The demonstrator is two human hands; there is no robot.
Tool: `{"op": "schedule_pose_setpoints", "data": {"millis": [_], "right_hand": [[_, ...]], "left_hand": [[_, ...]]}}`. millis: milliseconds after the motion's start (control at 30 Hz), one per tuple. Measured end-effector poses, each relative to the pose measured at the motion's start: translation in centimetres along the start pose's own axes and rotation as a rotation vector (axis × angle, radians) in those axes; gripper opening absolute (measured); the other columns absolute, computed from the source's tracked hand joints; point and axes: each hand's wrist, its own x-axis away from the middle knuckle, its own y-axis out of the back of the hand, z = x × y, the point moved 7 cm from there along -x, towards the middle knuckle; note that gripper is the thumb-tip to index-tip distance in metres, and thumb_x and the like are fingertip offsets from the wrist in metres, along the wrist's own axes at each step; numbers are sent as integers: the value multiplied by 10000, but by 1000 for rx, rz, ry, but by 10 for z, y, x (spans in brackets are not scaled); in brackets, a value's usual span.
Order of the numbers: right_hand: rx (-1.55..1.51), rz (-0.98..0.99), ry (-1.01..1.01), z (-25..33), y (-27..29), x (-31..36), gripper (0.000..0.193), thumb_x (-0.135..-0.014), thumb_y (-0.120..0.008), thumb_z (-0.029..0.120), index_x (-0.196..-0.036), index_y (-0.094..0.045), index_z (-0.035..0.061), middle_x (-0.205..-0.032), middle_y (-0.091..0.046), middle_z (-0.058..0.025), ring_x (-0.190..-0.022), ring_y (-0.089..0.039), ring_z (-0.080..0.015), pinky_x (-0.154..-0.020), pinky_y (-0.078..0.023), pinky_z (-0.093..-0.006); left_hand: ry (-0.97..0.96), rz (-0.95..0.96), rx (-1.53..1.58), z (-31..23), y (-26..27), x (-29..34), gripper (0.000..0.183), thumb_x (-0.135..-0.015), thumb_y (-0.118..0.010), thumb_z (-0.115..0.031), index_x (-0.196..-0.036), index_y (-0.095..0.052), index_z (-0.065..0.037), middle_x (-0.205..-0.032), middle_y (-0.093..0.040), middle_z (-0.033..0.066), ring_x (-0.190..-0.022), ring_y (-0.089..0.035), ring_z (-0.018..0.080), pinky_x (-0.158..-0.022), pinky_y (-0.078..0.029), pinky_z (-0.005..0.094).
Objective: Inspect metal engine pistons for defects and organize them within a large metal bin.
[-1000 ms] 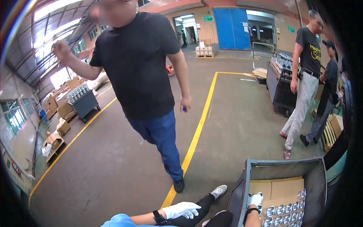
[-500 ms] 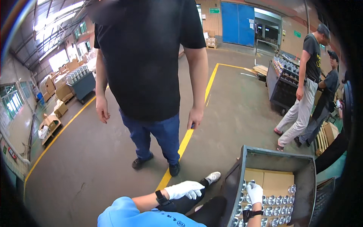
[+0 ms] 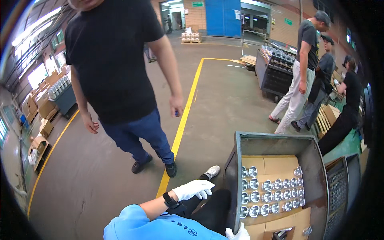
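Note:
My left hand [image 3: 194,189], in a white glove, is held in front of my body over my dark-trousered leg. Its fingers are stretched out and it holds nothing. My right hand [image 3: 238,233], also gloved in white, shows only partly at the lower edge, beside the near left corner of a dark metal bin [image 3: 236,160]. Its visible fingers look apart, with no object seen in them. In the bin, several shiny metal pistons [image 3: 278,196] stand in rows on brown cardboard [image 3: 276,164]. A cardboard box [image 3: 279,234] with metal pieces lies at the bin's near end.
A person in a black shirt [image 3: 114,60] stands close ahead, near a yellow floor line [image 3: 186,110]. Other people [image 3: 304,68] stand to the right by a loaded cart [image 3: 266,72]. Dark racks [image 3: 338,188] adjoin the bin's right side. Cartons [image 3: 46,126] and a cart [image 3: 66,98] line the left.
My right hand has left the pistons at the bin's far left and come back to the near lower edge. My left hand stays much the same. The view has turned right.

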Motion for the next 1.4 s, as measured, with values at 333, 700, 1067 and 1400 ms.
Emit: {"op": "schedule_pose_setpoints", "data": {"millis": [333,700,1067,1400], "right_hand": [[-74,-161,4,-28,-24,-5,391,-929,-624,360,-1205,-668,87,-1045,-699,-235,-1008,-665,-433,-905,-524,-523],[-98,-366,-24,-47,-44,-23,356,-841,-749,280,-1107,-709,47,-969,-718,-176,-903,-709,-348,-832,-554,-456],[-171,64,-191,-32,-27,-13,633,-924,-610,554,-1362,-594,98,-1220,-653,-283,-1189,-621,-402,-1030,-458,-489],[-84,194,-49,14,6,-59,619,-951,-597,526,-1341,-593,45,-1225,-654,-284,-1161,-620,-399,-1017,-462,-475]], "left_hand": [[-61,-48,-794,-37,-22,23,541,-1024,-538,-498,-1406,-586,-117,-1140,-703,107,-896,-661,202,-856,-538,332],[-125,-56,-1165,-39,-3,45,606,-1010,-460,-571,-1439,-546,-152,-1320,-656,170,-1175,-631,374,-1033,-474,440],[-43,-79,-1120,1,35,8,560,-1006,-441,-523,-1372,-600,-130,-1266,-664,204,-1163,-617,417,-1032,-464,490],[133,-167,-1050,22,71,22,546,-1003,-459,-457,-1380,-585,-83,-1262,-666,210,-1173,-619,406,-1029,-466,494]]}}
